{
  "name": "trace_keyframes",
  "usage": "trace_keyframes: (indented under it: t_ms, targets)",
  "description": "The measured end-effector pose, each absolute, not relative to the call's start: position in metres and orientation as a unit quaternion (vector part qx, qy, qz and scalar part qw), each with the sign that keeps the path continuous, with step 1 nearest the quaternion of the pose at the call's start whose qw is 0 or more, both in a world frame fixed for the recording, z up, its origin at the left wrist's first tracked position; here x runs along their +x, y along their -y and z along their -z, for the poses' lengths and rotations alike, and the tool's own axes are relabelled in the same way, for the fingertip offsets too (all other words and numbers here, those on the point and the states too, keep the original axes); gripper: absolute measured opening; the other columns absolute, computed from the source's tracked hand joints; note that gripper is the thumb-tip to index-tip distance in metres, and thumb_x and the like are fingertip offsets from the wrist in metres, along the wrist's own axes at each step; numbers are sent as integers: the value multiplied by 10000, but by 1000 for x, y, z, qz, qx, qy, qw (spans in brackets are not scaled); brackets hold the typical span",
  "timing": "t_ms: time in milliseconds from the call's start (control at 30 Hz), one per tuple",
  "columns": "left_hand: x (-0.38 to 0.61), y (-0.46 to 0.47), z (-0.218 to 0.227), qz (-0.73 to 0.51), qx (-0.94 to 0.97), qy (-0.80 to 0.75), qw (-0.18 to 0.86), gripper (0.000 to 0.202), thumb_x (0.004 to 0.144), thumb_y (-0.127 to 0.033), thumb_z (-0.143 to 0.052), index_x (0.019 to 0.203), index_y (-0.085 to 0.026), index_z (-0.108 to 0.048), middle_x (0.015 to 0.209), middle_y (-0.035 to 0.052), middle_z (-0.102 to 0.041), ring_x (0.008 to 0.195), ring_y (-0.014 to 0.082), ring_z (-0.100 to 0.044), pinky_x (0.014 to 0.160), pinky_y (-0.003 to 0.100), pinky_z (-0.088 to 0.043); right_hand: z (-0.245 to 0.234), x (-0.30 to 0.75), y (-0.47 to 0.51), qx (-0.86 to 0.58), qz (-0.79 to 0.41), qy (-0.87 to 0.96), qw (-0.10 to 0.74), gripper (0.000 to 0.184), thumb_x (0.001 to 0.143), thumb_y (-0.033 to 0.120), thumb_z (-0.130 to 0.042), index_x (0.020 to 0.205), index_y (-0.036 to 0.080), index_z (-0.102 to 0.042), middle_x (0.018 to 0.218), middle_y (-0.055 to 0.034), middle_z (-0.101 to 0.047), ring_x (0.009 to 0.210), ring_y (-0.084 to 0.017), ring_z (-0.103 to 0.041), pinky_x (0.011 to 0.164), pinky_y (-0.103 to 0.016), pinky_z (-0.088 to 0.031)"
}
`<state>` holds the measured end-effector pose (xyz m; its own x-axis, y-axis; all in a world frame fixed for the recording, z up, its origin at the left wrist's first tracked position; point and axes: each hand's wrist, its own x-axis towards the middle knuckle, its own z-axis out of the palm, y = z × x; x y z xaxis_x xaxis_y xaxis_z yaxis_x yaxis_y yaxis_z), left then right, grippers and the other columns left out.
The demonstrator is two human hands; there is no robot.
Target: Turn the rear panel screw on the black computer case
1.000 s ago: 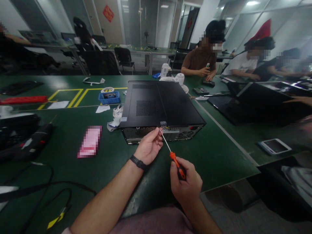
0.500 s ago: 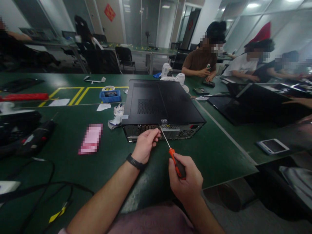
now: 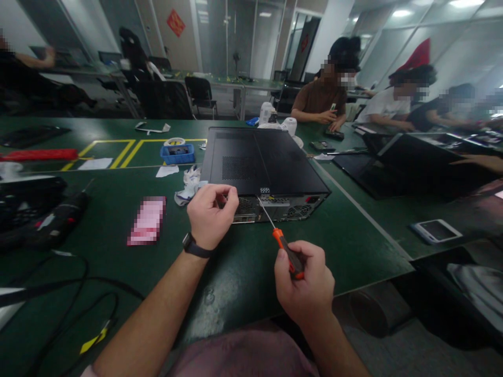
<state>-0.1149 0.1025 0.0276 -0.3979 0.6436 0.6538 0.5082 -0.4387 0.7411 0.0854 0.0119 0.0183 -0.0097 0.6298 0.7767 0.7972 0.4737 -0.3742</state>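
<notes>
A black computer case [image 3: 263,162] lies flat on the green table [image 3: 346,246], its rear panel facing me. My right hand [image 3: 304,285] is closed round the orange-and-black handle of a screwdriver [image 3: 280,241], whose thin shaft points up at the case's rear top edge. My left hand [image 3: 210,214], with a dark band on the wrist, is raised in front of the case's rear left corner. Its thumb and fingers are pinched together on something too small to name.
A pink packet [image 3: 147,221], white gloves [image 3: 187,187], a blue tray [image 3: 177,154] and black tools [image 3: 43,220] with cables lie to the left. A phone [image 3: 434,230] and open black cases [image 3: 408,162] are on the right. Several people sit at the far side.
My left hand has let go of the screwdriver's shaft near the case and moved left and up, now pinched shut. The right hand with the screwdriver has barely shifted.
</notes>
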Motion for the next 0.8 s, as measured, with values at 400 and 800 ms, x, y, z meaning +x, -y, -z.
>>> trace_keyframes:
  t_ms: [400,800]
  targets:
    - [-134,-146,-47,-620,569,-539,-42,163,905,-293,-670,1048,-217,-688,861,4,-757,759,164,-684,701,314,-521,-57,78,-17,-527,37,693,491,98,1025,295,-525,1055,212,-567,785,4,-710,643,-147,-711,591,-250,-515]
    - [-136,-143,-41,-428,718,-546,-56,218,903,-370,-728,1074,-242,-766,1129,69,-812,1054,292,-719,905,420,-528,-34,76,-13,-541,133,662,502,87,1033,294,-571,996,240,-629,730,32,-699,546,-118,-649,539,-239,-477]
